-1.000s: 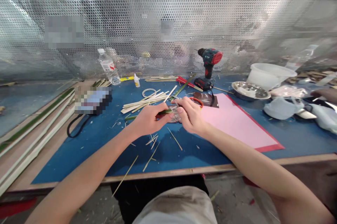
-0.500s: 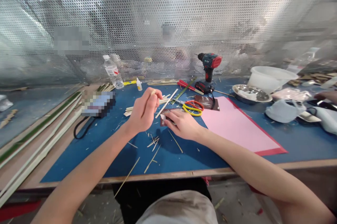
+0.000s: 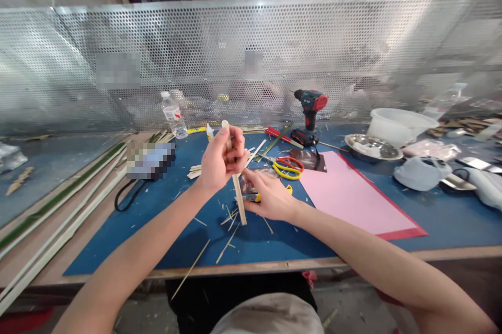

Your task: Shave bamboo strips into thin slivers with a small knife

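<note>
My left hand [image 3: 223,159] is closed around a pale bamboo strip [image 3: 240,203], which stands tilted, its top end past the thumb and its lower end near the blue mat [image 3: 176,250]. Just to the right, my right hand [image 3: 272,195] is curled over a yellow-handled tool [image 3: 289,189], largely hidden under the fingers, so its kind does not show. Under and behind that hand lies a brown sheet [image 3: 249,182]. Beyond are scissors [image 3: 288,167] with yellow and orange handles. More bamboo strips [image 3: 194,171] lie behind my left hand.
A cordless drill [image 3: 309,112] stands at the back. Pink paper [image 3: 349,193], a metal bowl [image 3: 372,153] and a white tub [image 3: 402,122] are on the right. A water bottle [image 3: 173,114], a small glue bottle [image 3: 209,131] and long bamboo lengths [image 3: 70,195] are on the left.
My left hand has turned, so the bamboo strip now shows below it. My right hand has gone from lying on the brown sheet to curling over the yellow-handled tool. The view has tipped up slightly.
</note>
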Demonstrator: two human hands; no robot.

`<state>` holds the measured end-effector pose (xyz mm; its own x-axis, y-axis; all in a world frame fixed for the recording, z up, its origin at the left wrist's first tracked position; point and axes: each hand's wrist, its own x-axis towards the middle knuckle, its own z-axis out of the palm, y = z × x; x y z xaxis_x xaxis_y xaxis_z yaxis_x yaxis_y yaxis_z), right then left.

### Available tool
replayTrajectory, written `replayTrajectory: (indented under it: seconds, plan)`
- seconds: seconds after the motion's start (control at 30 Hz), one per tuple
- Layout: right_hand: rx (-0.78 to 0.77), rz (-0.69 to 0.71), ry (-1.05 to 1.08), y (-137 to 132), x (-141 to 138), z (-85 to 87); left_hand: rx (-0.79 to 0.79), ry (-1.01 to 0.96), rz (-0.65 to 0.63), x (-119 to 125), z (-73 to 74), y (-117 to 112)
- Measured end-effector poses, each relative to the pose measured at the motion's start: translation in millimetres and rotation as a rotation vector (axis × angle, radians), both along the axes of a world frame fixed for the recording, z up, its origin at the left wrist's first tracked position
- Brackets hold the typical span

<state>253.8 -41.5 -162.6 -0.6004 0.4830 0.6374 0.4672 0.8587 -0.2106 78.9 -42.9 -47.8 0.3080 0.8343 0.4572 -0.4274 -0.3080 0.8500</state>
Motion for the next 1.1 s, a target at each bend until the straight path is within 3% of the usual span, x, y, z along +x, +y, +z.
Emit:
replayTrajectory:
  seconds: [0.17,0.27,0.4,0.5,0.57,0.7,0.87,1.1]
  plan:
    - [0.171,0.036,0.214,-5.0,6.4,12.3,-0.091,-0.082,0.162,12.1,-17.2,9.5]
    - [0.109,-0.033,0.33,-5.9,9.5,18.0,-0.162,-0.016,0.206,16.8,-37.9,17.5]
    - [-0.099,-0.104,0.499,1.1,16.5,27.6,-0.179,0.313,0.161,12.3,-69.0,22.0]
    - [-0.274,-0.149,0.572,17.2,27.6,35.6,0.097,0.717,0.226,-2.5,-89.0,24.4]
    - [-0.413,-0.157,0.477,30.0,35.3,39.5,0.416,0.93,0.34,-16.1,-101.5,29.2]
    - [-0.485,-0.178,0.07,51.2,40.3,38.4,0.692,1.222,0.302,-40.0,-123.5,45.7]
    - [-0.416,-0.112,-0.205,68.4,26.6,31.2,0.621,1.366,0.166,-51.7,-133.7,60.0]
    - [-0.599,0.008,-0.191,64.6,-0.2,29.8,0.615,1.357,0.087,-55.3,-125.7,60.9]
